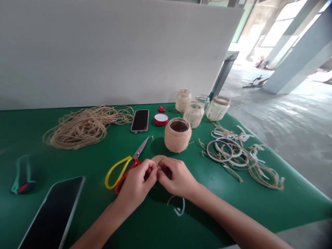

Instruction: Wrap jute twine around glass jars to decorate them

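Observation:
My left hand (136,183) and my right hand (177,178) meet at the middle of the green table, pinching a small flat disc of coiled jute twine (157,159) between their fingertips. Most of the disc is hidden by my fingers. Just left of my left hand lie scissors with yellow and red handles (133,160), their blades pointing away from me. Beyond my right hand stands a twine-wrapped glass jar (177,140) with an open mouth.
Behind the scissors lie a loose heap of jute twine (83,128), a phone (140,121) and a red lid (161,119). Several glass jars (194,114) stand at the back. White strips and rings tangled with twine (233,154) lie right. A dark tablet (53,214) lies front left.

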`<state>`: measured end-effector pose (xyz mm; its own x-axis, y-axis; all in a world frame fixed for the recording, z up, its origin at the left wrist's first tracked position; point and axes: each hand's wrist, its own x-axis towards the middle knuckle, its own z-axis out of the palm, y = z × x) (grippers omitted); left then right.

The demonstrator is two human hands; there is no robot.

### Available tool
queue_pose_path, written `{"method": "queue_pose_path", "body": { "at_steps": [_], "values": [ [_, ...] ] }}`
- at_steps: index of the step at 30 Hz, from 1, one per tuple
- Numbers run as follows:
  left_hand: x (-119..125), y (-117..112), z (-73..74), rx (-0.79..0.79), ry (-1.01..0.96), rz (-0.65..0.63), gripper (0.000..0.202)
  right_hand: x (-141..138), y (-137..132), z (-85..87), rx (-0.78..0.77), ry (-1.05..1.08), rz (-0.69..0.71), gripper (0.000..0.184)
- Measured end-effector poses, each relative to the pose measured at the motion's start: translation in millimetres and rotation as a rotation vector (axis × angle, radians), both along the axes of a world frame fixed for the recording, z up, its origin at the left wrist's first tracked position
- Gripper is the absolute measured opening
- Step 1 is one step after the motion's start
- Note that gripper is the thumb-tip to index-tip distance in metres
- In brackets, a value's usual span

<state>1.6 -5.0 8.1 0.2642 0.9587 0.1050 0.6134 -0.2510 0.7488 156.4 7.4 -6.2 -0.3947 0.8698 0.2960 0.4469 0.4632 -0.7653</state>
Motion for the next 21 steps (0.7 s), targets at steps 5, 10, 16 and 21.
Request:
{"method": "queue_pose_path", "body": {
  "at_steps": [5, 10, 16, 21],
  "values": [
    [0.7, 0.7, -0.6, 0.018, 0.046, -0.028, 0.014, -0.4, 1.2, -2.1, -0.026, 0.001, -0.001, 0.011],
    [-0.3, 1.0, -1.9, 0.051, 0.07, -0.045, 0.013, -0.2, 1.4, -1.7, -0.057, 0.023, 0.021, 0.01],
    [-2.3, 0.6, -0.7, 0.044, 0.061, -0.071, 0.015, -0.3, 1.8, 0.0, -0.087, 0.056, 0.028, 0.01],
    [-4.1, 1.1, 0.4, 0.036, 0.075, -0.114, 0.015, -0.7, 2.2, -1.0, -0.1, 0.063, 0.019, 0.012]
  ]
}}
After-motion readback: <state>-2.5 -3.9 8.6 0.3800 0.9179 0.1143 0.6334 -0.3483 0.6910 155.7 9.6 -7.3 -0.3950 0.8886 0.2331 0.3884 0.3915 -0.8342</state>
